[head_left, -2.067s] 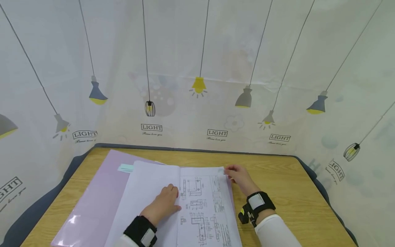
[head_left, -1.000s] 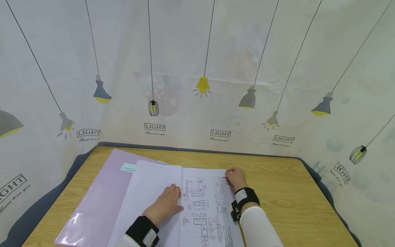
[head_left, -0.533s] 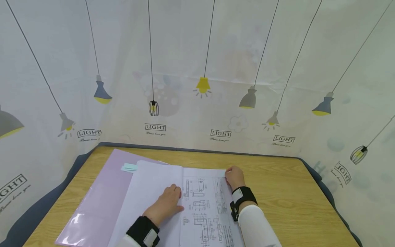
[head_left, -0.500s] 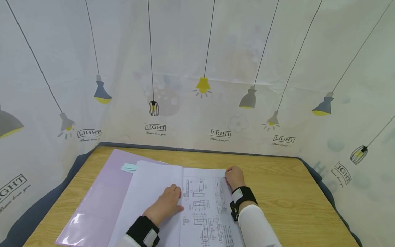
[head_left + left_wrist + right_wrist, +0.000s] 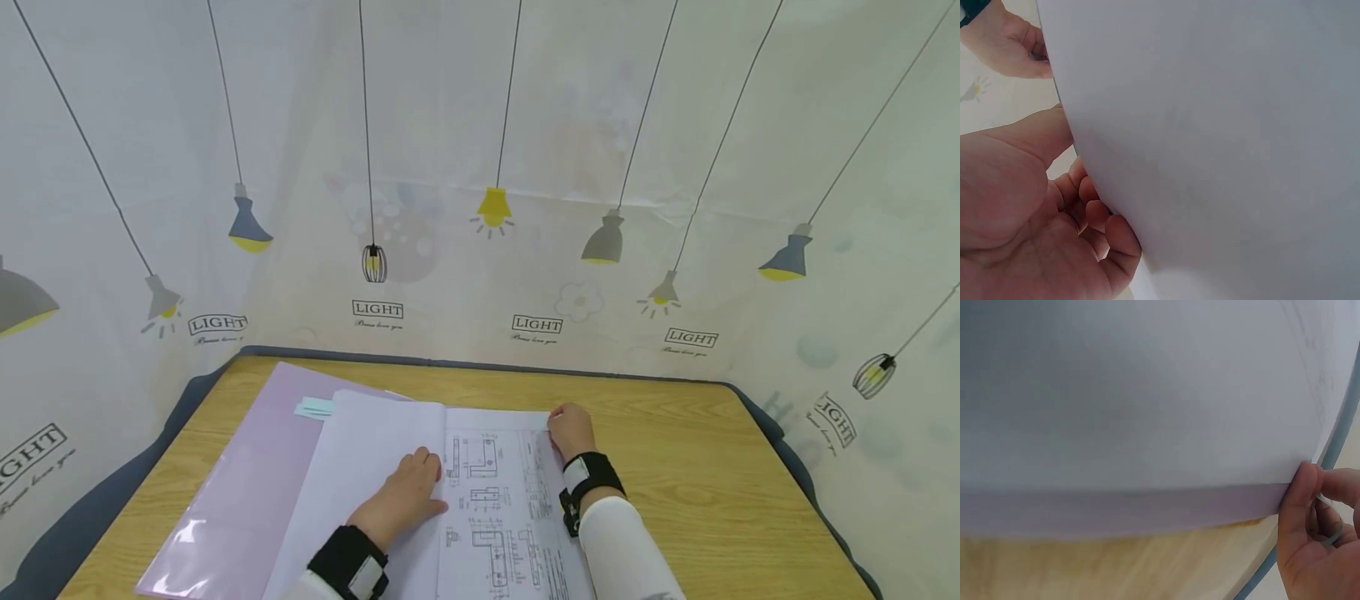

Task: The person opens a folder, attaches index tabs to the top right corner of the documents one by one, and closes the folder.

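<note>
An opened set of white sheets lies on the table, with a blank left page (image 5: pixel 375 425) and a right page of technical drawings (image 5: pixel 495 492). My left hand (image 5: pixel 401 496) rests on the left page beside the fold, its thumb toward the drawings; the left wrist view shows its fingers loosely bent against the paper. At the far right corner of the drawing page, my right hand (image 5: pixel 572 431) pinches the sheet between thumb and forefinger. The right wrist view shows a thin pale curled strip (image 5: pixel 1333 532) among that hand's other fingers; its kind is unclear.
Under the sheets lies a glossy purple folder (image 5: pixel 217 500), showing mostly at the left. Light green sticky tabs (image 5: pixel 313 407) stick out from the left page's edge. The wooden table (image 5: pixel 697 467) has a dark rim, and a lamp-printed curtain (image 5: pixel 450 125) hangs behind.
Compared with two seconds ago, my right wrist has swung in to the left and the fingers have closed in on the page corner. My left hand stays in place on the page.
</note>
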Motion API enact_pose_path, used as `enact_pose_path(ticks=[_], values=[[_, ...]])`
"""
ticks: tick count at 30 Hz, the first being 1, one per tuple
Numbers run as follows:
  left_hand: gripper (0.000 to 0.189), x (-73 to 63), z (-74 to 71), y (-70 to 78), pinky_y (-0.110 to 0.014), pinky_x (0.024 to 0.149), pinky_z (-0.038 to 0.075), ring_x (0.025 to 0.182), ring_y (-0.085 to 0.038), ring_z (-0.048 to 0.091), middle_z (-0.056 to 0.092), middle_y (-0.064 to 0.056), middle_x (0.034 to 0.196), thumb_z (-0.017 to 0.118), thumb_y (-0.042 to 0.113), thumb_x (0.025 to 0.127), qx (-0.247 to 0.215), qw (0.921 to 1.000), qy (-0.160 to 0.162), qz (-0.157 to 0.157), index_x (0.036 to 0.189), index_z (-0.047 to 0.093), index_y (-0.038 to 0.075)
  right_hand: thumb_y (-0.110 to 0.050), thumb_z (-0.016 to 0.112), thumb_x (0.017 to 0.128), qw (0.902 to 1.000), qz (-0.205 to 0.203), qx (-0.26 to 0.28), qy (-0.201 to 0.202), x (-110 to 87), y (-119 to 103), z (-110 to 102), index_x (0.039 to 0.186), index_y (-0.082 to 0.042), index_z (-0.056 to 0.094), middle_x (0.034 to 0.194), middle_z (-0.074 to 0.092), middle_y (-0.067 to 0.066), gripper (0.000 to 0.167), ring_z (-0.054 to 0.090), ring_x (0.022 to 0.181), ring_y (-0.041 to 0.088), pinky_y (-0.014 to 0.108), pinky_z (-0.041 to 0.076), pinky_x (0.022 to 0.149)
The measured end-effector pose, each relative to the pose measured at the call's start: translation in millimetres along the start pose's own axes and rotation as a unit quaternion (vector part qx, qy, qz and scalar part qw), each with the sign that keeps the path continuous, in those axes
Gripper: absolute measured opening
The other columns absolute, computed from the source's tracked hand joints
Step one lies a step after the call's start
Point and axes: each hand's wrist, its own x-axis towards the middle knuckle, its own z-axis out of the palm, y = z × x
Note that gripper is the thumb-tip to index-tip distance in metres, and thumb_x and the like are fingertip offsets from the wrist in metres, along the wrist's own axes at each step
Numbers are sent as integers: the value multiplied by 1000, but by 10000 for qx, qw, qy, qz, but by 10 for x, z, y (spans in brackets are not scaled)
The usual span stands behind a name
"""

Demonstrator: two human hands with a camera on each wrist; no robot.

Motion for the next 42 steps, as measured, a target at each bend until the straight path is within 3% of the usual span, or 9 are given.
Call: enact_pose_path(ticks=[6,14,20,24,27,30,35,39,42], values=[[42,0,-13,-6,-33,72,41,84,-19,40,42,-5,92,79,26,75,-14,10000,-16,-13,97,48,7,-1,57,82,9971,-453,-570,210,-16,-35,42,79,1,64,83,65,14,8,57,72,26,38,47,67],[41,-19,-35,14,-33,72,41,83,-19,40,42,-5,91,79,26,75,13,10000,-53,13,96,48,8,-2,55,88,9902,-675,-1193,257,-40,-37,41,89,3,65,86,66,15,11,60,75,25,41,50,72],[41,-8,-33,33,-33,74,42,84,-19,41,43,-5,93,79,25,76,-11,9999,-102,-17,98,48,8,-18,65,85,9782,-752,-1779,760,19,105,62,103,1,59,101,55,20,26,52,95,35,49,45,76],[42,4,-20,23,-33,74,41,85,-19,41,42,-5,93,78,26,76,-38,9999,-125,-30,99,48,8,-22,69,82,9682,-1012,-2103,899,71,191,76,93,-4,63,101,54,19,22,49,98,36,51,44,75],[42,-3,-25,17,-33,73,40,85,-19,41,42,-5,93,78,26,76,-86,9999,-137,-46,99,48,8,-17,66,83,9699,-1118,-2045,704,58,173,58,81,-8,66,91,63,12,9,56,84,31,47,46,71],[42,-19,-41,20,-33,73,40,85,-19,41,41,-5,93,78,25,76,-145,9998,-139,-64,99,48,7,-12,61,86,9725,-1165,-1974,416,28,137,20,80,-8,68,85,67,9,10,59,74,25,44,48,72],[41,-26,-40,20,-32,73,40,85,-19,40,41,-5,92,78,25,77,-112,9999,-93,-9,98,47,7,-7,58,89,9738,-1312,-1834,-307,-9,181,-126,93,-6,71,96,65,9,13,60,86,24,42,48,83],[41,-35,-37,16,-32,73,39,84,-19,40,41,-5,92,77,26,77,-44,9999,-65,97,98,47,7,-4,59,88,9676,-1516,-1936,-567,-69,243,-257,100,-4,71,101,64,9,17,61,96,26,42,49,86],[41,-39,-35,19,-32,72,39,84,-19,40,41,-5,92,77,26,77,-10,9999,-21,139,99,48,7,-3,60,86,9514,-1856,-2393,-555,-108,295,-299,104,-3,70,104,64,9,20,62,98,26,40,50,85]])
